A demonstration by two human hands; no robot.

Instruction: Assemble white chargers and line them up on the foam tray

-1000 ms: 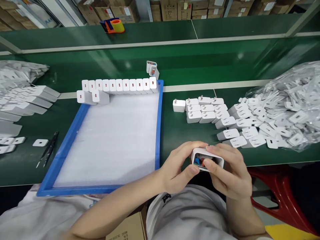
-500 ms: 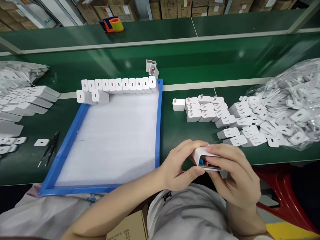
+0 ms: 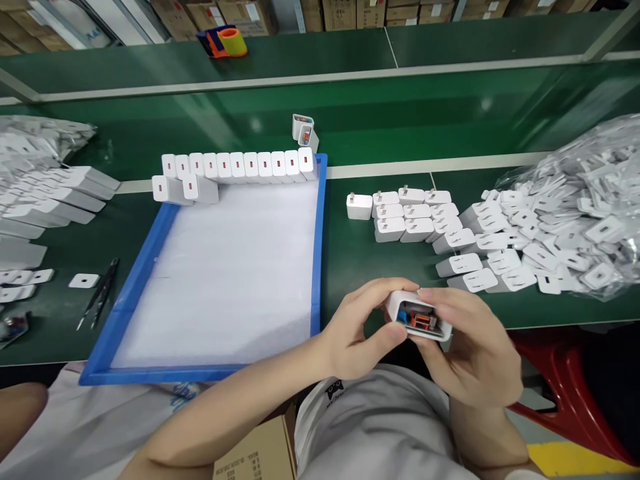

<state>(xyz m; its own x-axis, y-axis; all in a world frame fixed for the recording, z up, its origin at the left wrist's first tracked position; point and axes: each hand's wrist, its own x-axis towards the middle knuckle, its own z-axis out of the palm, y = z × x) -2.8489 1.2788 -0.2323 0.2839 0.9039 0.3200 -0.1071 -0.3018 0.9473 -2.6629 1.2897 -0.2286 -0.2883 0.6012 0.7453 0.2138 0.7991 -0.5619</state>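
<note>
A white charger housing [image 3: 397, 303] is held over the bench's front edge, its open end facing me. Inside it a circuit board [image 3: 423, 321] shows orange and blue parts. My left hand [image 3: 367, 327] grips the housing's left end between thumb and fingers. On the right end, the fingers and thumb of my right hand [image 3: 473, 340] are closed round it. Beyond my hands stand several white charger housings with plug pins [image 3: 417, 227]. To their right lies a heap of white end covers [image 3: 555, 240], partly in a clear bag.
A blue-rimmed tray [image 3: 317, 253] holds a row of finished-looking white chargers [image 3: 250, 165] along its far side. Black tweezers [image 3: 103, 293] and a white cover [image 3: 84, 281] lie left of it. A tape roll [image 3: 231, 41] sits on the shelf. A red stool [image 3: 565, 380] stands at right.
The right fingers have lifted off the housing's opening, and more of the board inside shows. At far left, another person's arm and a small circuit board have come into view.
</note>
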